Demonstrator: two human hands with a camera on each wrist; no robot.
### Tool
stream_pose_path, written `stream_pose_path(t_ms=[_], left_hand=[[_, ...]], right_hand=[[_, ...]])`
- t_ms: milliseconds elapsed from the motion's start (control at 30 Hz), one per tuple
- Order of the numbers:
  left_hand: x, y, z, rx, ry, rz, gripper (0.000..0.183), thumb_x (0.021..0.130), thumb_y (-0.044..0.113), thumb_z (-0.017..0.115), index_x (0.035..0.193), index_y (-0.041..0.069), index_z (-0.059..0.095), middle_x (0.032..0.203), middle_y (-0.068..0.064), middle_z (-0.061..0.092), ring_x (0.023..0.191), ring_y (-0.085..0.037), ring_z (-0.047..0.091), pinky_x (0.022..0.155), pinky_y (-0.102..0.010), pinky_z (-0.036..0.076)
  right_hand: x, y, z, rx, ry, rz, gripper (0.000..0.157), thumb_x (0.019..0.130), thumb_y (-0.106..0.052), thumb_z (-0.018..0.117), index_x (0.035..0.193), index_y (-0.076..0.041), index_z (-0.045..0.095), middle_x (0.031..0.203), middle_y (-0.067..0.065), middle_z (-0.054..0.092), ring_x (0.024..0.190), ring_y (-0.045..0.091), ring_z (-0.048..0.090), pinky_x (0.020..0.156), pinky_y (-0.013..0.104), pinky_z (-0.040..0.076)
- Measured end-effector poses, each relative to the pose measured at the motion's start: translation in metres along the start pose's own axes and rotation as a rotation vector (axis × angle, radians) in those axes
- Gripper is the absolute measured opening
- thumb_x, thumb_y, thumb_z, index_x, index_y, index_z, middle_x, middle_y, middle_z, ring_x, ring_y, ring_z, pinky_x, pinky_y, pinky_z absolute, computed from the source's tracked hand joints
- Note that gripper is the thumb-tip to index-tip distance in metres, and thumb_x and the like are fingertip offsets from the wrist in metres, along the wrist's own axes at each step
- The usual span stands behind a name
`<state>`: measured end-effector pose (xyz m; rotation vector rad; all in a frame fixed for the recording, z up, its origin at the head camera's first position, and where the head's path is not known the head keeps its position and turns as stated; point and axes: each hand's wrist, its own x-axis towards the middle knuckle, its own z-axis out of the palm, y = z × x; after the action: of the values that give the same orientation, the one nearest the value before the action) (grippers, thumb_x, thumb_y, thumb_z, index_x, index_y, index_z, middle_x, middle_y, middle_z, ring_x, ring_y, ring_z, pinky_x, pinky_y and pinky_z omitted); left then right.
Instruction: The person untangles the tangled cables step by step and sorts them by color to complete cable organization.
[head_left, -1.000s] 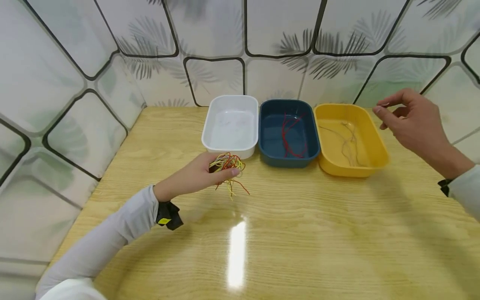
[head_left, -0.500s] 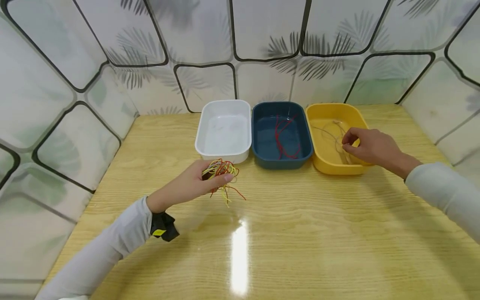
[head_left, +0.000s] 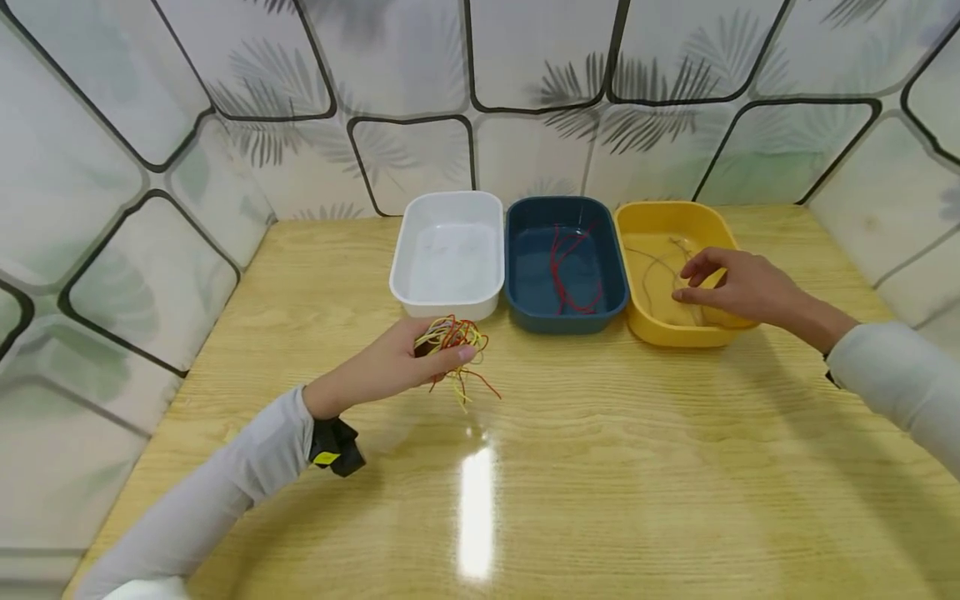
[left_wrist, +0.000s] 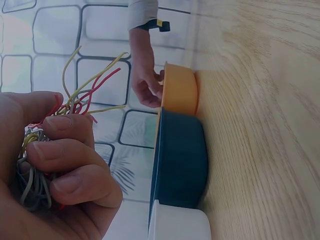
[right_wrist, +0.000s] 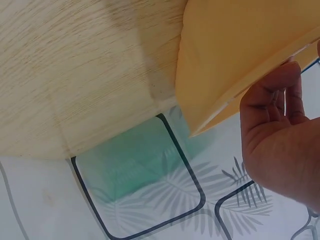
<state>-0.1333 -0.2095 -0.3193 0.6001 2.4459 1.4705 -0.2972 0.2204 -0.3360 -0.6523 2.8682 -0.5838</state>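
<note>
My left hand (head_left: 390, 367) grips a tangled bundle of thin wires (head_left: 456, 336) in red, yellow and grey, in front of the white bin (head_left: 450, 267). In the left wrist view, curled fingers (left_wrist: 70, 155) wrap the bundle, and loose wire ends stick out beyond them. Over the yellow bin (head_left: 667, 335) hovers my right hand (head_left: 757, 287), its thumb and forefinger apart with nothing seen between them. Thin pale wires lie in that bin, partly hidden by this hand. Red wires (head_left: 557, 271) lie inside the dark blue bin (head_left: 566, 323).
The three bins stand side by side at the back of the wooden table (head_left: 600, 467), close to a patterned wall covering (head_left: 540, 150). More of this covering rises along the left side. A bright light reflection falls on the tabletop.
My right hand has moved left and down from beside the yellow bin to over it. Its pinched thumb and forefinger have parted. The left hand keeps its grip on the wires.
</note>
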Motion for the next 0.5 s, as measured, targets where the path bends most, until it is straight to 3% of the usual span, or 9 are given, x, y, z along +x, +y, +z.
stream_pose_path(t_ms=[300, 500], left_hand=[[-0.002, 0.008, -0.003, -0.011, -0.019, -0.021, 0.027, 0.088, 0.041, 0.058, 0.107, 0.023, 0.055, 0.077, -0.008, 0.053, 0.063, -0.02, 0.049, 0.055, -0.032, 0.041], [-0.002, 0.01, -0.002, -0.022, -0.012, -0.028, 0.029, 0.087, 0.045, 0.058, 0.104, 0.022, 0.056, 0.077, -0.008, 0.052, 0.063, -0.02, 0.048, 0.055, -0.032, 0.041]], right_hand=[[-0.004, -0.019, -0.002, -0.015, 0.093, -0.045, 0.05, 0.083, -0.056, 0.058, 0.108, -0.013, 0.056, 0.102, 0.004, 0.058, 0.076, 0.019, 0.054, 0.066, 0.036, 0.043], [-0.007, -0.054, 0.003, -0.041, 0.246, -0.191, 0.038, 0.084, -0.051, 0.059, 0.105, -0.019, 0.057, 0.1, -0.002, 0.058, 0.074, 0.015, 0.054, 0.058, 0.034, 0.043]])
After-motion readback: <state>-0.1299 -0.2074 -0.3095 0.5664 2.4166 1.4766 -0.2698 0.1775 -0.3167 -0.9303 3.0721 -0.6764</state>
